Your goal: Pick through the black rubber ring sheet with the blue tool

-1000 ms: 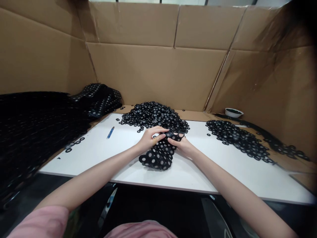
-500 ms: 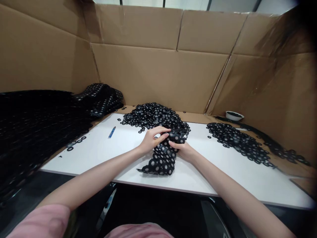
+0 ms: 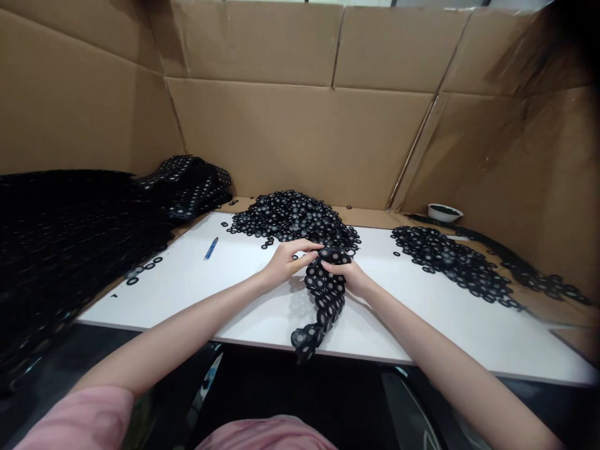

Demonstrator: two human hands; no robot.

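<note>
My left hand (image 3: 287,262) and my right hand (image 3: 349,274) both pinch the top end of a black punched sheet (image 3: 324,295) full of round holes. The sheet hangs down between my hands across the white table (image 3: 197,294), and its lower end droops over the front edge. Just behind my hands lies a heap of black rings (image 3: 293,217).
A second spread of black rings (image 3: 450,262) lies at the right, with a small white bowl (image 3: 444,212) behind it. Stacked black punched sheets (image 3: 70,237) fill the left side. A blue pen (image 3: 210,248) and a few loose rings (image 3: 140,272) lie on the table. Cardboard walls (image 3: 290,137) surround the space.
The bunched sheet has been pulled out longer; its lower end now hangs over the table's front edge. Both hands stay pinched at its top, lifted slightly.
</note>
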